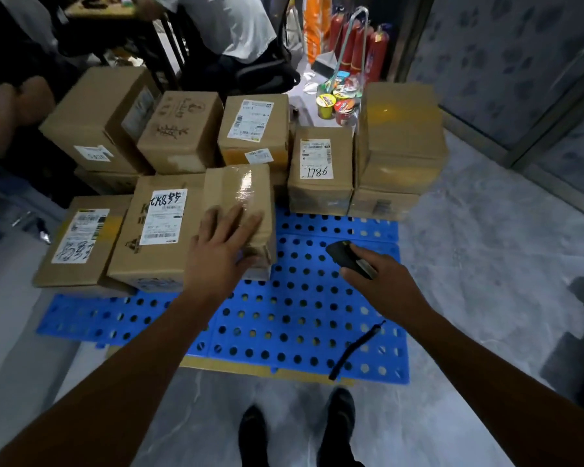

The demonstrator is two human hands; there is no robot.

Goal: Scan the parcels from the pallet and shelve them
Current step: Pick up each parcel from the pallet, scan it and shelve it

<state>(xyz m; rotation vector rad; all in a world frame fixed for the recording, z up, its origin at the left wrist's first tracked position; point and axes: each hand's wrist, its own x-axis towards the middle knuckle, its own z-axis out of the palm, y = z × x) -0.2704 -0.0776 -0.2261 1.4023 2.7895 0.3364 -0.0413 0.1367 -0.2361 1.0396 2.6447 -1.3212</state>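
A blue perforated pallet lies on the floor with several cardboard parcels along its far and left sides. My left hand rests with spread fingers on a small taped brown parcel that leans tilted against a larger labelled parcel. My right hand hovers over the bare pallet and grips a black handheld scanner; its black wrist strap dangles below my forearm. Another labelled parcel stands behind, marked with handwritten digits.
A tall parcel stack stands at the pallet's right rear. A seated person on an office chair is beyond the boxes. Red fire extinguishers and cup noodles sit near the glass door. My shoes are on grey floor.
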